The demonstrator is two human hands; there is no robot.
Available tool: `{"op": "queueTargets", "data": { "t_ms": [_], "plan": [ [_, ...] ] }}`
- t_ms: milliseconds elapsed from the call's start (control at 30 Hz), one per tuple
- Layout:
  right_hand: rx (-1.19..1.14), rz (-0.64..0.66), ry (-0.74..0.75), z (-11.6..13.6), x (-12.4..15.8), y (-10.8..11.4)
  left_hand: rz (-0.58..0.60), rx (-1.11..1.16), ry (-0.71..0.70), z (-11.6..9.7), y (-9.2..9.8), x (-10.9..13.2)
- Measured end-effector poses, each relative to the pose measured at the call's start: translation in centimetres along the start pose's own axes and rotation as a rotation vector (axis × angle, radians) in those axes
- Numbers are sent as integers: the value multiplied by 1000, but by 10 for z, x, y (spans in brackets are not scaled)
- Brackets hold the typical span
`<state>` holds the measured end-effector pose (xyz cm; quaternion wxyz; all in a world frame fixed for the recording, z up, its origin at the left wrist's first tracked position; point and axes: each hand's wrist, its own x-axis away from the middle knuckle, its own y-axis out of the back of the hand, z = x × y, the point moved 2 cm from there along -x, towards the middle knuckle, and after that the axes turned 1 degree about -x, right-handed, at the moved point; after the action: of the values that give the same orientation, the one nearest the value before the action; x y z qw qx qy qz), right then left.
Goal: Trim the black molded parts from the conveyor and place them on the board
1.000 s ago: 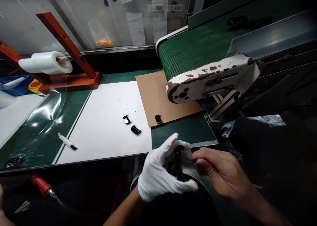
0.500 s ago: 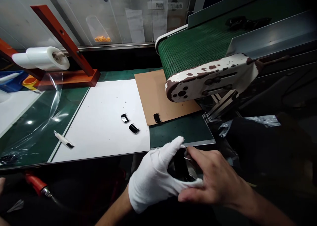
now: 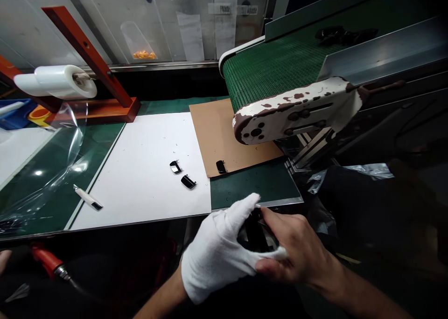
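Note:
In a white glove, my left hand [image 3: 224, 249] curls around a dark, glossy plastic part [image 3: 256, 232] held in front of the bench's near edge. My bare right hand [image 3: 297, 249] grips the same part from the right, thumb low and forefinger high. Fingers cover much of the part, so its full shape is hidden. Two small black glossy pieces lie on the white sheet [image 3: 140, 179]: one piece [image 3: 175, 167] reflects light, the other piece [image 3: 188, 182] sits just nearer. A third black piece [image 3: 221, 167] rests at the front edge of the brown cardboard [image 3: 210, 128].
A green conveyor [image 3: 273, 72] with dark parts [image 3: 345, 35] on it overhangs the cardboard. At left are a utility knife [image 3: 87, 197], a roll of clear film [image 3: 63, 82] on a red stand [image 3: 87, 53], and a red-handled tool [image 3: 49, 259] below the bench edge.
The right thumb and forefinger have shifted slightly on the dark part. My left hand keeps nearly the same hold, and the whole view has moved a little.

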<state>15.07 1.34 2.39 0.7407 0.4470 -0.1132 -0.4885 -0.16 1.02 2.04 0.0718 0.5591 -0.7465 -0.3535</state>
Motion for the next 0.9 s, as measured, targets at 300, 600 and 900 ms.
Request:
{"op": "queueTargets", "data": {
  "t_ms": [300, 600, 900],
  "plan": [
    [188, -107, 81, -3, 2, -7, -20, -70, 44, 0, -1, -2],
    [237, -97, 61, -8, 8, -16, -5, -58, 126, 8, -6, 1],
    [277, -112, 98, -8, 6, -19, -18, -35, 142, 10, -6, 3]
  ]
}}
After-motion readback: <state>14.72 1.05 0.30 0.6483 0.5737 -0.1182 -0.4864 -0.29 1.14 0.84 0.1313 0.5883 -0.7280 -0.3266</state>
